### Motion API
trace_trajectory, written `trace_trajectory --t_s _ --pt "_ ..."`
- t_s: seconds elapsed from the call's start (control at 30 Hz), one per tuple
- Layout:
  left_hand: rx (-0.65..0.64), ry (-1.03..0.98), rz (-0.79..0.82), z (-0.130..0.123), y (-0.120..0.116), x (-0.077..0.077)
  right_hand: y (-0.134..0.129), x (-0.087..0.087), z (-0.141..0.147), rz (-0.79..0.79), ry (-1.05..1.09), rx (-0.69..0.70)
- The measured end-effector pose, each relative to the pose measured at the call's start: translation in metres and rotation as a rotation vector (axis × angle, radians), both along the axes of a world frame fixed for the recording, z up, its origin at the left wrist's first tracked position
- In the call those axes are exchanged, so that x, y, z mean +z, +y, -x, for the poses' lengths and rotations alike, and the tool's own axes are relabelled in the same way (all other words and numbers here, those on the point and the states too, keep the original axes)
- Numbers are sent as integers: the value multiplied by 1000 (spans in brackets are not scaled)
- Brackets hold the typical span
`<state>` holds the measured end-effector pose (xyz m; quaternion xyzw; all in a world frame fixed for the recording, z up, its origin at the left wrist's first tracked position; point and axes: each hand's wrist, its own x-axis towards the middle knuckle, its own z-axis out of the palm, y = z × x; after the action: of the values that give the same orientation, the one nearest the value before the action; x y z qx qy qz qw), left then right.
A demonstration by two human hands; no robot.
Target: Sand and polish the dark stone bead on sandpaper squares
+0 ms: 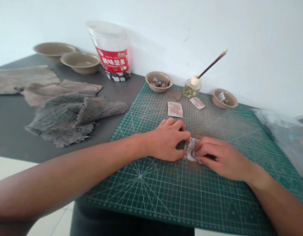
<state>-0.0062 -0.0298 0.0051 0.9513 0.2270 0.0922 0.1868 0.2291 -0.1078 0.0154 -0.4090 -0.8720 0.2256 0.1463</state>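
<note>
A small pale, crumpled patch (pixel 191 149), perhaps of cloth or hide, lies on the green cutting mat (pixel 151 190) between my hands. My left hand (pixel 170 139) grips its left edge, with thumb and forefinger pressed there and the other fingers curled on the mat. From the right, my right hand (pixel 221 157) pinches the same patch; its fingertips are bunched and slightly blurred. Just beyond the hands is a flat squarish pale patch (pixel 175 109). A smaller pale patch (pixel 197 103) and a brownish patch (pixel 173 94) lie farther back.
Along the wall stand a bowl of dark pieces (pixel 158 88), a glass bottle (pixel 191 88) holding a brush (pixel 212 64), and another small bowl (pixel 224 103). Grey fur (pixel 60 118), pale hides (pixel 26 78), two bowls (pixel 80 62) and a plastic tub (pixel 112 49) are left. Clear plastic (pixel 286 137) lies right.
</note>
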Motion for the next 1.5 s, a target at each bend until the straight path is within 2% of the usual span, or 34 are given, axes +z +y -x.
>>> trace_trajectory --t_s 0.07,0.2,0.33,0.43,0.5,0.63,0.67,0.8,0.97,1.07,1.13,1.27,1.3,1.43,1.5 --pt "1 -3 -10 0 0 -1 1 0 3 -17 -1 32" --pt "12 -7 -12 -1 0 -2 5 3 0 -90 -89 -76" --pt "9 -20 -9 -1 -1 -2 4 4 1 -30 -63 50" --pt "19 -7 -9 -1 -1 -2 5 5 -2 -54 -90 -12" --pt "20 2 -3 -1 -1 -1 6 7 -5 -5 -116 -50" --pt "8 10 2 -1 -1 1 4 8 -4 119 -72 70" --pt "10 13 0 -1 -1 1 4 7 -3 99 -67 68" --pt "20 11 1 -1 -1 1 5 5 -5 -71 -138 -86" --pt "12 8 16 -1 -1 0 0 2 -7 -88 -128 58" --pt "20 13 13 0 -1 1 0 1 -7 -187 -177 -55" --pt "25 15 15 0 -1 1 1 2 -7 -175 -203 -90" --pt "11 14 26 -1 -1 1 -3 2 -5 -108 -157 63" --pt "11 15 26 -1 -1 1 -3 2 -5 -118 -156 50" --pt "27 15 18 -1 0 1 0 3 -9 -159 -189 -165" --pt "22 13 17 -1 -1 1 -1 3 -9 -96 -175 -92"
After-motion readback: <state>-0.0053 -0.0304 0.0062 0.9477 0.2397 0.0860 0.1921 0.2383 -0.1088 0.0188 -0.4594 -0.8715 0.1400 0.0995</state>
